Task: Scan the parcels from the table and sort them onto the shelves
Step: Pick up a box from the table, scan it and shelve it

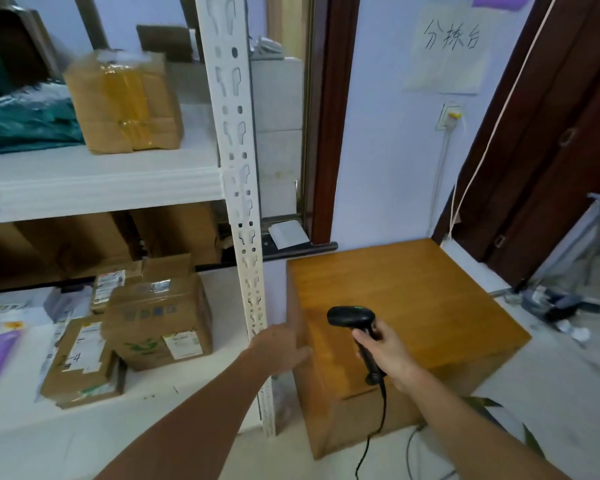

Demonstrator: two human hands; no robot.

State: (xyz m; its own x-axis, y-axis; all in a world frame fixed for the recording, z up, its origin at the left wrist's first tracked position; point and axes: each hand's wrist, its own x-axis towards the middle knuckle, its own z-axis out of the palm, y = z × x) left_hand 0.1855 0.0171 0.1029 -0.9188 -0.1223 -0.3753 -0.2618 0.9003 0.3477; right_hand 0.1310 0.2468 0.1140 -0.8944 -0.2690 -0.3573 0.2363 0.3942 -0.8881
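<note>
scanner (355, 327): gripped by right hand (383, 353) fingers, over bench (430, 289)
left hand (281, 348): at bench's left edge, fingers hidden, can't tell
parcels (156, 320): shelved left of bench
tip: probably park scanner flat, cable slack

Shelving rack (238, 188) to your left, table (406, 296) to your right, just beside it | upper shelf (94, 181): taped box (123, 102) right of a bag (25, 119) | lower shelf (187, 386): parcels (156, 323) clustered together | wall sign (447, 53) behind the table.

Single head-worn wide view looks forward and down, close over the table (413, 289) and shelves (97, 181)
</note>
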